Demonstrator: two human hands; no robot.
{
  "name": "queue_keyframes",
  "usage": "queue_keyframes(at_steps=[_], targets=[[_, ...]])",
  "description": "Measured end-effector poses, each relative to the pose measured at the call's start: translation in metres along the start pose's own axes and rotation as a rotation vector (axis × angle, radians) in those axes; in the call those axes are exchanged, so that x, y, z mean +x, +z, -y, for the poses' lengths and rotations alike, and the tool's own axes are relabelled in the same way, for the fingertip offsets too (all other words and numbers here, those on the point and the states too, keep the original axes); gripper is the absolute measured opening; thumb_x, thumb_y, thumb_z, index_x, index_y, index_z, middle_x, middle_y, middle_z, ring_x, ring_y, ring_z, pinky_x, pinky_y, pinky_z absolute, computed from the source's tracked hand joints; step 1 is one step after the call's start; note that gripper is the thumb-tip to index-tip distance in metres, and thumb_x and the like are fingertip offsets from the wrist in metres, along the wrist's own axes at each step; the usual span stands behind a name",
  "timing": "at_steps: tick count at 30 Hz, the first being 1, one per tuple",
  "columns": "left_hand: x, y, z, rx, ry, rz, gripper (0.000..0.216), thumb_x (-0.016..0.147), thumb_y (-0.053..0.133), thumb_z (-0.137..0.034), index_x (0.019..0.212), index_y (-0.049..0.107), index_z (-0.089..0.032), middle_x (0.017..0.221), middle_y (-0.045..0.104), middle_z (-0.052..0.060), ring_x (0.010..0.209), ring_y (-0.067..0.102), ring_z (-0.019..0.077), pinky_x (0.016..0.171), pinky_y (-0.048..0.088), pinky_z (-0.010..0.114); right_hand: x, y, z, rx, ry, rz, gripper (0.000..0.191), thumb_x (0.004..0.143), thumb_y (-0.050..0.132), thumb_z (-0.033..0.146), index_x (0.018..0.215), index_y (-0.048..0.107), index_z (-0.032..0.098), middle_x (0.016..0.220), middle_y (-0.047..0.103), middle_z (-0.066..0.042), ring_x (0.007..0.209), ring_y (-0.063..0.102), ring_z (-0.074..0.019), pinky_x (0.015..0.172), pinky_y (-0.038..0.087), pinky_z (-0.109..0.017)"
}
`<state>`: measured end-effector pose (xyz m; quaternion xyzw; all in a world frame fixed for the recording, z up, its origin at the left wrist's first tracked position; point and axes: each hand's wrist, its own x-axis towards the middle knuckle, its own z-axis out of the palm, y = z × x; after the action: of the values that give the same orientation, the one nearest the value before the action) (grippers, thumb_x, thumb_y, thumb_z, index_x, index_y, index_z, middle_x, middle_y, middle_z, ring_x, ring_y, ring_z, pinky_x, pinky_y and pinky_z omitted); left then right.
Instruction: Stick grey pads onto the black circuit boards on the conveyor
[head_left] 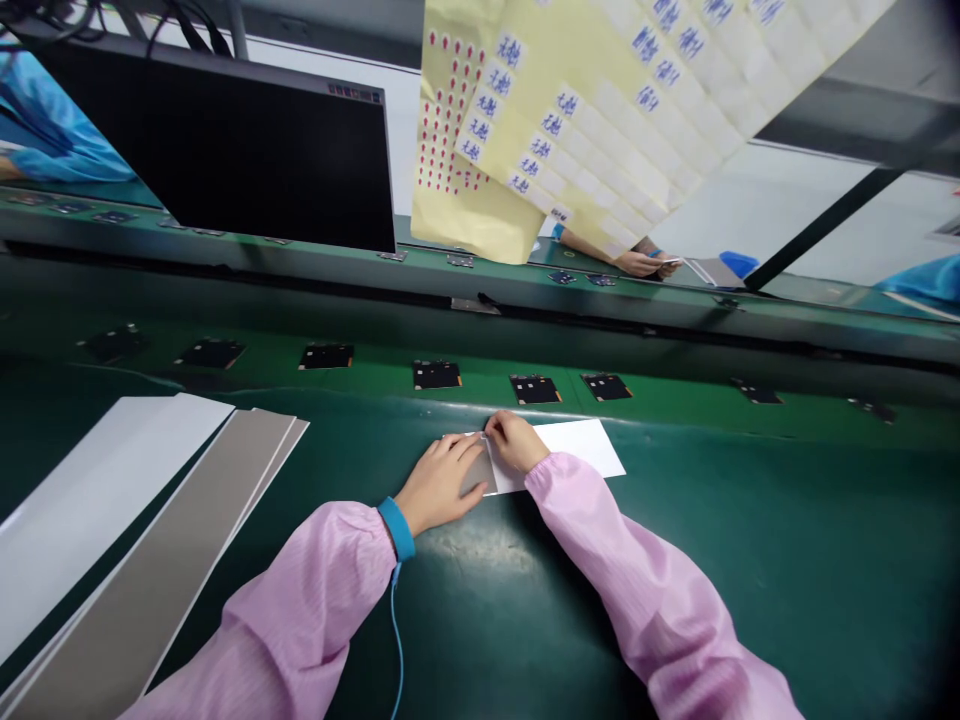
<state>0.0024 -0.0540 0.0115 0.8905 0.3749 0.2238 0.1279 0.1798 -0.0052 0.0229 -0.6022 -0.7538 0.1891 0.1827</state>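
a dark green bench [750, 580] fills the near scene. beyond it runs a lighter green belt [675, 380], and a black monitor [225, 150] stands far left. yellow label sheets [600, 110] hang overhead at far centre, probably so they stay off the work surface but within reach. long grey and white sheets [135, 520] lie stacked near left, fanned so each edge shows, apart from the hands. small black parts [535, 389] sit spaced in a row along the belt.

a white sheet [585, 445] lies flat at the far edge of the bench, near centre, with a grey piece [480, 472] on its left end. the left hand [439, 485] lies open and flat on the grey piece, gripping nothing and seemingly pinning it in place. just to its right, the right hand [516, 440] has its fingertips drawn narrow at the piece's far corner and appears to nip that edge. a blue wrist strap [396, 528] with a cord circles the left wrist, likely for grounding. a co-worker's hand [641, 263] rests far right, across the belt.
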Motion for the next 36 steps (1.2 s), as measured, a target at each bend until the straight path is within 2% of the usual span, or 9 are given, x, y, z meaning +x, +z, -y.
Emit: queue_keyframes(at_steps=[3,5,11,15,21,27,31,34,36], targets=[[0.001,-0.001,0.000,0.007,-0.011,0.007,0.047,0.085,0.051,-0.037,0.126,0.044,-0.018,0.135,0.044,0.010,0.119,0.038,0.0279,0.096,0.036,0.043,0.016,-0.007,-0.005,0.118,-0.005,-0.017,0.013,0.081,0.049,0.008,0.075,0.059,0.014,0.076,0.063,-0.004,0.070,0.057,-0.0118,0.071,0.042,-0.023],[0.001,-0.001,-0.001,0.000,-0.017,0.008,0.046,0.085,0.051,-0.037,0.126,0.044,-0.018,0.135,0.044,0.009,0.119,0.039,0.0276,0.095,0.037,0.042,0.037,-0.013,-0.005,0.140,-0.019,-0.013,0.013,0.081,0.049,0.010,0.074,0.060,0.015,0.072,0.062,-0.002,0.065,0.056,-0.0105,0.069,0.043,-0.022],[0.002,-0.002,-0.001,-0.048,-0.037,0.005,0.047,0.084,0.052,-0.037,0.128,0.042,-0.021,0.133,0.045,0.009,0.118,0.040,0.0274,0.095,0.037,0.042,0.120,-0.009,0.017,0.055,-0.082,0.069,0.013,0.082,0.051,0.011,0.078,0.063,0.014,0.068,0.061,0.000,0.058,0.054,-0.0078,0.067,0.042,-0.020],[0.002,-0.003,0.000,-0.064,-0.050,0.011,0.046,0.084,0.052,-0.037,0.126,0.044,-0.021,0.133,0.046,0.008,0.118,0.040,0.0277,0.094,0.037,0.042,0.149,0.001,0.021,-0.044,-0.023,0.108,0.012,0.083,0.053,0.012,0.083,0.065,0.014,0.071,0.063,-0.002,0.062,0.057,-0.0091,0.069,0.043,-0.020],[0.004,-0.002,0.001,-0.074,-0.074,0.017,0.045,0.082,0.055,-0.035,0.123,0.046,-0.019,0.134,0.045,0.008,0.118,0.039,0.0275,0.094,0.038,0.042,0.153,0.003,0.008,-0.094,0.017,0.160,0.012,0.082,0.055,0.015,0.081,0.068,0.014,0.077,0.065,-0.005,0.072,0.059,-0.0114,0.070,0.042,-0.020],[0.003,-0.001,0.002,-0.080,-0.074,0.009,0.045,0.082,0.055,-0.035,0.124,0.046,-0.020,0.135,0.044,0.007,0.118,0.039,0.0275,0.095,0.037,0.043,0.150,0.001,-0.001,-0.130,0.025,0.140,0.012,0.082,0.055,0.015,0.081,0.068,0.013,0.083,0.066,-0.007,0.079,0.060,-0.0134,0.073,0.042,-0.021],[0.003,-0.001,0.002,-0.073,-0.076,0.019,0.045,0.082,0.055,-0.035,0.123,0.046,-0.020,0.135,0.044,0.007,0.118,0.039,0.0270,0.096,0.037,0.042,0.140,0.002,-0.003,-0.142,0.039,0.058,0.013,0.082,0.054,0.013,0.084,0.066,0.012,0.088,0.066,-0.008,0.083,0.059,-0.0138,0.077,0.041,-0.022],[0.003,-0.002,0.002,-0.073,-0.075,0.020,0.044,0.083,0.055,-0.035,0.124,0.046,-0.021,0.135,0.044,0.006,0.119,0.038,0.0269,0.096,0.037,0.042,0.128,0.002,-0.007,-0.128,0.042,-0.051,0.016,0.081,0.055,0.016,0.094,0.065,0.013,0.088,0.065,-0.007,0.079,0.059,-0.0140,0.075,0.043,-0.023],[0.003,-0.002,0.002,-0.074,-0.078,0.021,0.044,0.083,0.055,-0.035,0.124,0.046,-0.022,0.136,0.043,0.006,0.119,0.038,0.0267,0.096,0.036,0.041,0.118,0.002,-0.012,-0.134,-0.005,-0.103,0.023,0.083,0.050,0.014,0.102,0.064,0.014,0.092,0.064,-0.007,0.079,0.059,-0.0139,0.076,0.043,-0.023]])
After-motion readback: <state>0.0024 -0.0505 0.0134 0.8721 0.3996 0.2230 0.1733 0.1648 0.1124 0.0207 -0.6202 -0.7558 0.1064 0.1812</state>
